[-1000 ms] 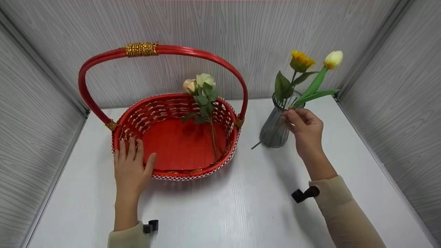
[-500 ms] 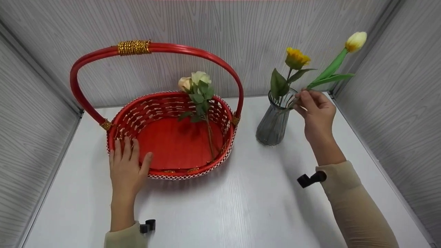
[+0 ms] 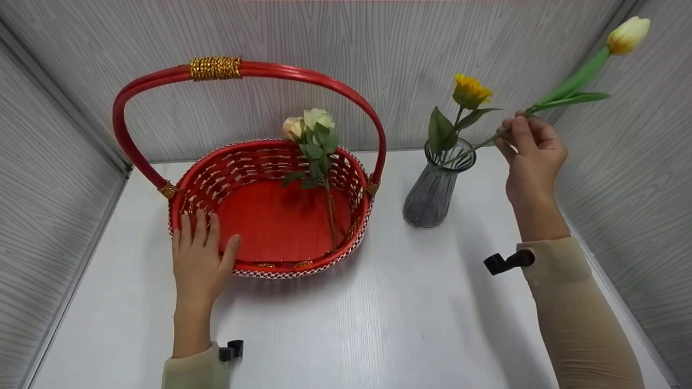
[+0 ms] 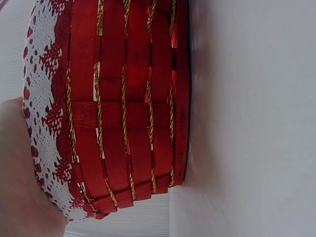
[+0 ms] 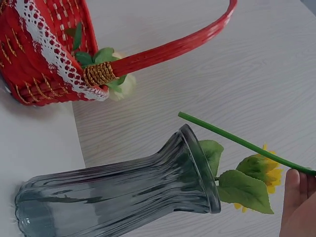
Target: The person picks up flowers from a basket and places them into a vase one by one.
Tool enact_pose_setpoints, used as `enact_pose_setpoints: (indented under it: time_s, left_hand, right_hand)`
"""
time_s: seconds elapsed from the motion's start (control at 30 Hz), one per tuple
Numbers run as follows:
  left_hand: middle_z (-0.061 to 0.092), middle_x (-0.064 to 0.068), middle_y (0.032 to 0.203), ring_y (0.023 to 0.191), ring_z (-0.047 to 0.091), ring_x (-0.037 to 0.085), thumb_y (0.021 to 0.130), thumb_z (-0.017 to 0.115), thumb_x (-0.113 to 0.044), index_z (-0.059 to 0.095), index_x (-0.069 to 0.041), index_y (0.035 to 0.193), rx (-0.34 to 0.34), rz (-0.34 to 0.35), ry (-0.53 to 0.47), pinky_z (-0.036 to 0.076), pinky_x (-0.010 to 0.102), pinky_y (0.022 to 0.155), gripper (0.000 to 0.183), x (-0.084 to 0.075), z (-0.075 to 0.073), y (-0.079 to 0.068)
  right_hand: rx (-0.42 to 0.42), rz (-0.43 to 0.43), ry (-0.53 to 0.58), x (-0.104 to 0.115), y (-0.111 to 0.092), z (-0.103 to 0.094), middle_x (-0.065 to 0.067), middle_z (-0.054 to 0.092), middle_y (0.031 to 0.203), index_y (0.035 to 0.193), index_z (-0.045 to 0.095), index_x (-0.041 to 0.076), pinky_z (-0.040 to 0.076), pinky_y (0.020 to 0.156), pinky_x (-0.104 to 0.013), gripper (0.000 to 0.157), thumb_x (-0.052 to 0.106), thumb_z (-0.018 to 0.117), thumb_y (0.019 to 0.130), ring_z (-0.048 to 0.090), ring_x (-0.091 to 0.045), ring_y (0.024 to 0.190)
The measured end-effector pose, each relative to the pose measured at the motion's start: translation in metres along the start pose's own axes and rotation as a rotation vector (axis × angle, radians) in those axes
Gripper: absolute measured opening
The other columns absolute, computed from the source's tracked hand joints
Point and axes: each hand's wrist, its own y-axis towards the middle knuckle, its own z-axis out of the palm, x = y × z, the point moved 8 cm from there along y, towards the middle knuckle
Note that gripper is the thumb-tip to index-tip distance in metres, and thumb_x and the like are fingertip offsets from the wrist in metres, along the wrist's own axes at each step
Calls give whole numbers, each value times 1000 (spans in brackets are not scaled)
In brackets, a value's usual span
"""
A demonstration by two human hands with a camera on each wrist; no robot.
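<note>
My right hand (image 3: 538, 156) pinches the green stem of a white-and-yellow tulip (image 3: 629, 35), up and to the right of a grey ribbed glass vase (image 3: 430, 200). In the right wrist view, the cut end of the stem (image 5: 222, 132) sits just outside the vase's rim. A yellow flower (image 3: 470, 92) with broad leaves stands in the vase. My left hand (image 3: 201, 259) rests on the near-left rim of a red woven basket (image 3: 281, 232), fingers extended over the edge. Pale roses (image 3: 319, 119) lean inside the basket, their heads above its back rim.
The basket's tall red handle (image 3: 308, 78), wrapped with gold cord, arches over it. White lace trim (image 4: 42, 98) runs around the basket's rim. Everything stands on a white table (image 3: 346, 329), with wood-grain panels (image 3: 411, 59) behind and at both sides.
My right hand has drawn the tulip up and to the right, its stem rising from the vase. My left hand stays on the basket's rim. The camera view has shifted slightly.
</note>
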Motion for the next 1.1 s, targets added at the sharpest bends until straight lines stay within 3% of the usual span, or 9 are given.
enact_pose_setpoints:
  time_s: [0.53, 1.1]
  left_hand:
    - [24, 22, 162, 152, 9, 43, 98, 43, -59, 31, -4, 155, 25, 5, -5, -1, 55, 123, 80, 0, 4, 0]
    - [24, 21, 162, 153, 7, 41, 98, 44, -58, 33, -5, 154, 8, -2, -12, -1, 55, 123, 78, 1, 2, -1]
  right_hand:
    - [-58, -71, 15, 19, 9, -18, -18, 68, 98, 113, 66, -6, 60, 78, -31, 36, 9, 80, 83, 66, -28, 87]
    - [-64, -22, -68, 3, 12, -21, -16, 69, 99, 111, 68, -5, 59, 83, -33, 32, 10, 79, 84, 67, -27, 87]
